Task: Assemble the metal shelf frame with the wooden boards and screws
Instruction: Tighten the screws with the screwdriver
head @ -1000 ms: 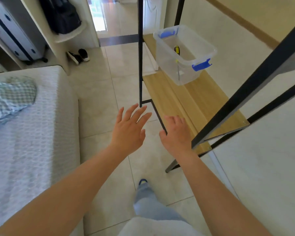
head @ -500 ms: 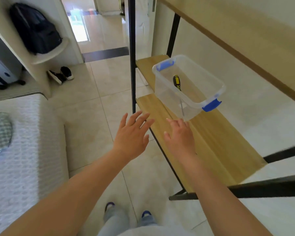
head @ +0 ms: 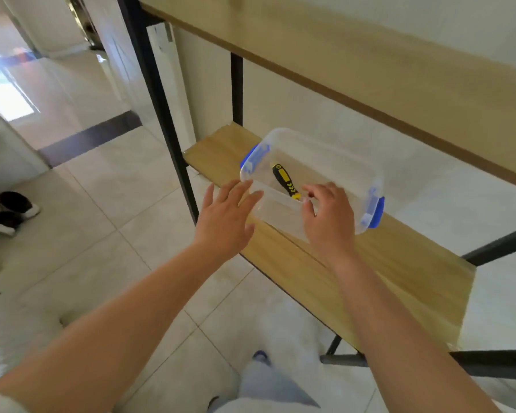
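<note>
Within the last second you leaned in, and both hands moved from the lower board's front edge up to the clear plastic bin with blue latches (head: 313, 162). Your left hand (head: 225, 217) was spread flat, fingertips touching its near corner; your right hand (head: 329, 214) hung loosely curled over the rim, holding nothing. The yellow-and-black screwdriver (head: 285, 180) lay inside, on the lower wooden shelf board (head: 385, 272) of the black metal frame (head: 158, 93). Fetching the tool seemed next.
</note>
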